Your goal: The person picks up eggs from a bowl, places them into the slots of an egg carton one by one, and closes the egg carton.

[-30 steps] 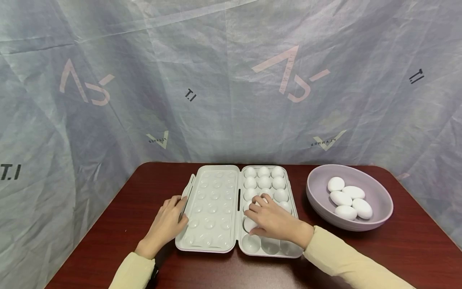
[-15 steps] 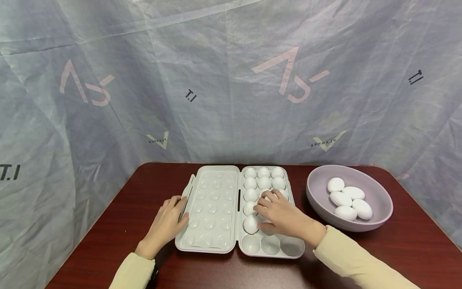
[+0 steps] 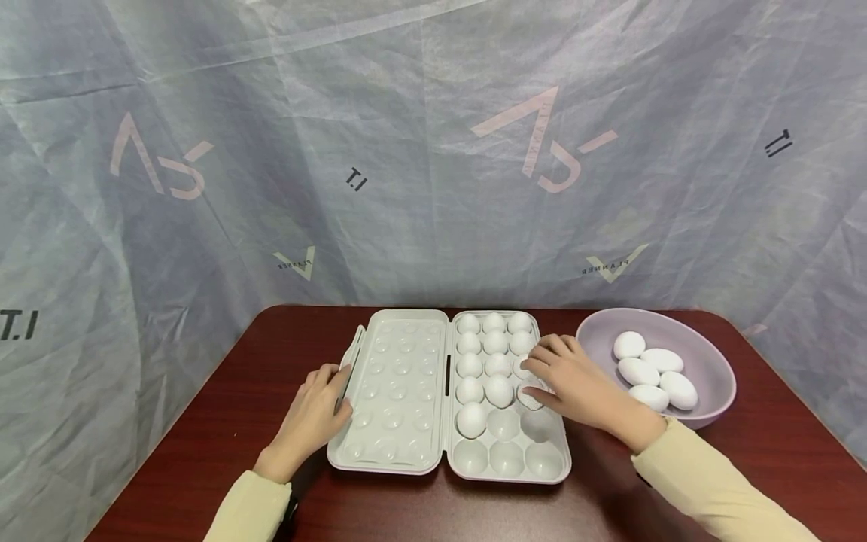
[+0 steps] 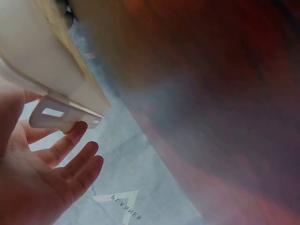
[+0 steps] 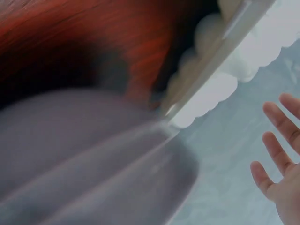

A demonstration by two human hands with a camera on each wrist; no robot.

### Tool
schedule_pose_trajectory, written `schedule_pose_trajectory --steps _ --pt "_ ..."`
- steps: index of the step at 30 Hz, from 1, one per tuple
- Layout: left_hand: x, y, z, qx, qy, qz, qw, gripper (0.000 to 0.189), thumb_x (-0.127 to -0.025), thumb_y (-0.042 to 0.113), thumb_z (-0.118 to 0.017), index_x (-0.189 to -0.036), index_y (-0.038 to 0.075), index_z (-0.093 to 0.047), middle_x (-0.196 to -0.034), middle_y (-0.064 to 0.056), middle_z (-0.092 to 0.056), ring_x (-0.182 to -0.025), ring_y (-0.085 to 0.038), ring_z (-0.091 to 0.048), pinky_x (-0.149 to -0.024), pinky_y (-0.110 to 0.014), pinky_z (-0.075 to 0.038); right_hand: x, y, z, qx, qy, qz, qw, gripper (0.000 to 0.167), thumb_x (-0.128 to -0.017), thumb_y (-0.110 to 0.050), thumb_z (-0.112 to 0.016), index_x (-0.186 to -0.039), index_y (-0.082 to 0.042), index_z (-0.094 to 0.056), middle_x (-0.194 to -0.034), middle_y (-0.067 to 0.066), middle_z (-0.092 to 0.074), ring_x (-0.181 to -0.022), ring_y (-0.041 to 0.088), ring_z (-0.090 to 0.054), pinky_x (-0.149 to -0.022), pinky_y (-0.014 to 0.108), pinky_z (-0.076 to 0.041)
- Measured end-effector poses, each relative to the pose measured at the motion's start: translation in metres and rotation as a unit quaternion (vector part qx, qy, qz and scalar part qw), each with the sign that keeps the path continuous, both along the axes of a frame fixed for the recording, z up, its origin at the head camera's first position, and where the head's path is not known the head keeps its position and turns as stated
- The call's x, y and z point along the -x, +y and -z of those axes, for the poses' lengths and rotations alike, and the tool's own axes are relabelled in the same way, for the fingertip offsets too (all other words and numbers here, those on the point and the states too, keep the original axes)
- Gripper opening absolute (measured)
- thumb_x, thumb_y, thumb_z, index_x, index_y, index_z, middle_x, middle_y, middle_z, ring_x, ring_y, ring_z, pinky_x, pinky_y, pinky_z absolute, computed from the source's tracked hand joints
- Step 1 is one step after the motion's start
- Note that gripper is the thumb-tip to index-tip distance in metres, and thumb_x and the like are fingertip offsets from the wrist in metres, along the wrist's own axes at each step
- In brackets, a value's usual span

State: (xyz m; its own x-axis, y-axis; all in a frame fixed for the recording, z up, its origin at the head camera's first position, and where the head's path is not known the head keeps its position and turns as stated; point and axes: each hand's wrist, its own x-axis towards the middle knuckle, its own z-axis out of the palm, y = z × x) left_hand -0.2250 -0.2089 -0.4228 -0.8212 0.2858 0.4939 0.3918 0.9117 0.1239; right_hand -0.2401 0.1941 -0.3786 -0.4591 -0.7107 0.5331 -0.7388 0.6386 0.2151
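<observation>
White eggs (image 3: 499, 391) fill the four far rows of the egg tray (image 3: 506, 458), one more sitting in the row nearer. Over the tray's right edge, the right hand (image 3: 576, 380) is spread loosely. Left of the tray, the left hand (image 3: 311, 410) touches the latch flap (image 4: 70, 117) of its lid (image 3: 398, 369) with relaxed fingers. Right of the tray, a mauve bowl (image 3: 707, 361) with five more eggs stands on the bench (image 3: 237, 391).
</observation>
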Motion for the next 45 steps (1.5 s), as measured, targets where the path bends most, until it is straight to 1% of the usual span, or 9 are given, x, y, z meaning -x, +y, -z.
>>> schedule_pose_trajectory --steps 4,12,16,20,26,30,34,38,45 --pt "0.001 0.000 -0.001 0.001 -0.004 -0.001 1.0000 0.048 -0.074 0.009 -0.063 -0.121 -0.002 -0.057 -0.109 -0.018 -0.054 -0.099 -0.037 -0.052 -0.072 -0.045 -0.044 0.004 0.019 -0.003 0.020 0.001 0.019 0.9996 0.025 -0.071 -0.025 -0.072 -0.090 -0.011 -0.064 -0.086 0.000 -0.059 -0.093 0.025 -0.050 -0.081 0.044 -0.035" --pt "0.004 -0.001 -0.002 0.000 -0.011 0.001 0.9999 0.049 -0.073 0.009 -0.062 -0.121 -0.002 -0.057 -0.108 -0.018 -0.053 -0.098 -0.037 -0.052 -0.072 -0.045 -0.044 0.010 0.058 -0.009 0.058 -0.017 0.083 0.9947 0.021 -0.071 -0.021 -0.071 -0.089 -0.011 -0.065 -0.088 0.002 -0.061 -0.089 0.026 -0.048 -0.077 0.046 -0.034" --pt "0.003 -0.001 -0.004 -0.001 -0.019 -0.001 0.9998 0.048 -0.073 0.009 -0.062 -0.119 -0.001 -0.058 -0.108 -0.017 -0.053 -0.099 -0.038 -0.051 -0.074 -0.047 -0.043 0.014 0.076 -0.009 0.060 -0.021 0.112 0.9917 0.022 -0.069 -0.019 -0.072 -0.088 -0.010 -0.066 -0.088 0.003 -0.061 -0.086 0.028 -0.048 -0.072 0.045 -0.033" --pt "0.003 -0.001 -0.006 0.001 -0.026 -0.003 0.9997 0.047 -0.072 0.010 -0.063 -0.118 0.000 -0.059 -0.107 -0.016 -0.053 -0.099 -0.038 -0.051 -0.075 -0.047 -0.043 0.017 0.092 -0.003 0.063 -0.027 0.139 0.9879 0.020 -0.069 -0.018 -0.072 -0.087 -0.011 -0.066 -0.087 0.004 -0.062 -0.085 0.028 -0.049 -0.068 0.044 -0.033" --pt "0.003 -0.002 -0.006 0.002 -0.031 -0.007 0.9995 0.046 -0.072 0.013 -0.064 -0.116 0.001 -0.060 -0.107 -0.014 -0.054 -0.100 -0.038 -0.051 -0.076 -0.048 -0.043 0.018 0.109 0.002 0.053 -0.079 0.202 0.9748 0.020 -0.071 -0.022 -0.073 -0.087 -0.011 -0.066 -0.091 0.005 -0.062 -0.093 0.030 -0.048 -0.070 0.049 -0.033" --pt "0.003 -0.002 -0.006 0.000 -0.029 -0.010 0.9995 0.045 -0.073 0.015 -0.065 -0.115 0.002 -0.060 -0.107 -0.013 -0.055 -0.101 -0.039 -0.050 -0.077 -0.049 -0.043 0.017 0.118 0.005 0.041 -0.110 0.231 0.9659 0.023 -0.072 -0.024 -0.072 -0.088 -0.010 -0.065 -0.092 0.009 -0.062 -0.094 0.033 -0.048 -0.071 0.052 -0.033" --pt "0.004 -0.002 -0.006 -0.002 -0.029 -0.011 0.9995 0.044 -0.073 0.014 -0.066 -0.116 0.002 -0.060 -0.108 -0.013 -0.055 -0.102 -0.039 -0.050 -0.077 -0.049 -0.043 0.016 0.123 0.008 0.023 -0.134 0.252 0.9580 0.029 -0.072 -0.028 -0.071 -0.090 -0.007 -0.065 -0.091 0.013 -0.062 -0.091 0.035 -0.048 -0.071 0.052 -0.033" --pt "0.005 -0.002 -0.006 -0.002 -0.028 -0.009 0.9996 0.045 -0.073 0.013 -0.066 -0.116 0.002 -0.059 -0.107 -0.012 -0.054 -0.102 -0.038 -0.050 -0.076 -0.048 -0.043 0.016 0.126 0.012 0.009 -0.156 0.270 0.9500 0.034 -0.072 -0.033 -0.071 -0.092 -0.006 -0.066 -0.089 0.013 -0.062 -0.088 0.035 -0.048 -0.070 0.051 -0.032" --pt "0.007 -0.002 -0.006 -0.002 -0.029 -0.007 0.9996 0.047 -0.072 0.012 -0.065 -0.117 0.002 -0.059 -0.107 -0.013 -0.052 -0.100 -0.038 -0.050 -0.076 -0.047 -0.043 0.018 0.127 0.016 0.005 -0.185 0.290 0.9390 0.037 -0.071 -0.034 -0.072 -0.093 -0.006 -0.064 -0.090 0.015 -0.062 -0.087 0.036 -0.047 -0.069 0.051 -0.032"
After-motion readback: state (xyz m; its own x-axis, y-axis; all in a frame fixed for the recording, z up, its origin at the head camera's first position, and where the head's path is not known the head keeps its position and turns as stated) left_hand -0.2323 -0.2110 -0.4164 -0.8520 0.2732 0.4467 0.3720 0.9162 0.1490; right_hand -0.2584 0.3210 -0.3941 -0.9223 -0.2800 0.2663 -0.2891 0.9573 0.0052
